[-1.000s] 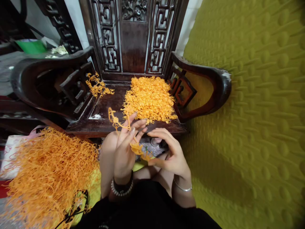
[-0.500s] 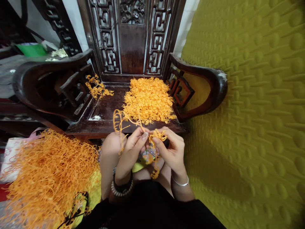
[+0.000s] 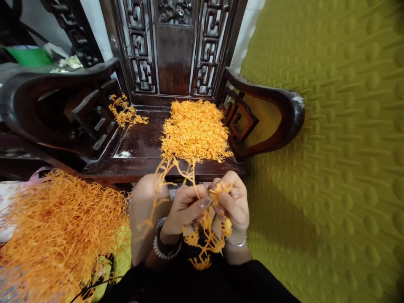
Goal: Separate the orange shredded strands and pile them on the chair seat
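Between my two hands, over my lap, is a branching orange plastic strand with small curled clusters hanging from it. My left hand is closed in a pinch on the strand, and a thin looping length rises past its fingers toward the chair's edge. My right hand pinches a bunched cluster of the same strand close beside the left fingertips. Just beyond the hands, a thick mat-like stack of yellow-orange clusters lies on the wooden seat. A smaller loose bunch rests at the seat's left.
A large heap of loose orange strands stands at my lower left, beside a white bag. Curved chair arms flank the seat. A yellow-green bumpy padded surface fills the right. A green container sits at upper left.
Both hands have come slightly lower and closer to me. The strand's hanging clusters now spread wider beneath my fingers. The view has shifted a little.
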### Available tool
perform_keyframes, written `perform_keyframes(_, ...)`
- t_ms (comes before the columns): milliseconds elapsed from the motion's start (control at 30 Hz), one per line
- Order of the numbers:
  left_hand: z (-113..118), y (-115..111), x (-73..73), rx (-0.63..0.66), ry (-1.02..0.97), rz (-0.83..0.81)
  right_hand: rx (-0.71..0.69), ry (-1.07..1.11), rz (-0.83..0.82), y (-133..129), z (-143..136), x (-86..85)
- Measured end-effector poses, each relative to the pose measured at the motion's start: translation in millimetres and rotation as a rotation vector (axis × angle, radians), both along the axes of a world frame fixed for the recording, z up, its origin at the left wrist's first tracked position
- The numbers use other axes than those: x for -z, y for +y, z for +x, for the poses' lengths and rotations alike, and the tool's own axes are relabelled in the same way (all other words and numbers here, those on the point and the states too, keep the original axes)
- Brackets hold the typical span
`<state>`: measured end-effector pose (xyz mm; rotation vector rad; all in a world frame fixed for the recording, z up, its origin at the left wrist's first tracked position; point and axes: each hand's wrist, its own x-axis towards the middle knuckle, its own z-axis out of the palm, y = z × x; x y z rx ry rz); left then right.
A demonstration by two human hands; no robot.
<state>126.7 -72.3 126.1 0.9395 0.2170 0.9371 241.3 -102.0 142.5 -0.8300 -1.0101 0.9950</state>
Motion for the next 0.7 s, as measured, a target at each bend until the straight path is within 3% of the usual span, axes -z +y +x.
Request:
perform_keyframes(167,3,0,7.4,-0.117,-0.075,0.228,0.068,-0.027,0.031,4,-11,7.8)
perform_keyframes(333,1,1,5.4,-0.241,-0.009,0.349,0.246,0.024,0.084,7,-23,-1.6)
perform_keyframes(533,-6,-2,-1.5,-0.292,0.153,0.248,0.11,-0.259,0.027,9,-1,-14.7)
perform_keyframes(600,-6,-2,-2.9,-0.258,0.174,0.202,0.094,-0.316,0.017,11,9,-14.6)
perform_keyframes(700,-5,-1,-4.8,-0.093,0.182,0.174,0.017,-0.238,0.025,10,12,-12.9)
